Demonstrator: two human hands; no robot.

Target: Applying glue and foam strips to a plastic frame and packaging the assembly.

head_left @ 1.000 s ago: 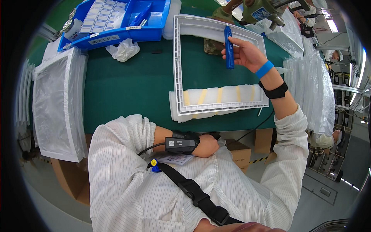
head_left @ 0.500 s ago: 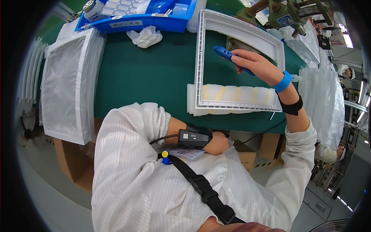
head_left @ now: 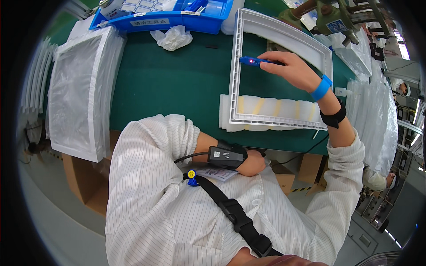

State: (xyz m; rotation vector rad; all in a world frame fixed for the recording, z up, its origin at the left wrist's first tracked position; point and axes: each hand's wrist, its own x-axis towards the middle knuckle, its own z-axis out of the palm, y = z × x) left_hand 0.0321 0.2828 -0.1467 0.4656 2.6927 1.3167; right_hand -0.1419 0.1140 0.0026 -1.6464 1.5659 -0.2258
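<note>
A blue pen-shaped tester [head_left: 255, 61] with a glowing red light is pinched in my right hand [head_left: 293, 71]. Its tip points left and meets, or nearly meets, the inner edge of the left side of a white rectangular plastic frame [head_left: 234, 84]. This ribbed frame lies on the green table, its near end over a white foam pad [head_left: 262, 106] with yellowish stripes. My left hand [head_left: 252, 164] stays low by the table's front edge, close to my body. Its fingers curl away out of sight, so anything inside them is hidden.
At left stands a stack of plastic-wrapped white frames [head_left: 73, 95]; more wrapped pieces [head_left: 370, 119] are at right. A blue tool bin [head_left: 171, 24] and crumpled white tissue [head_left: 173, 38] sit at the back. A green metal machine [head_left: 333, 20] overhangs the far right corner.
My right hand has turned the tester more level and brought its tip down and left to the frame's left side. The tester's red light now shows. My left hand stays in place.
</note>
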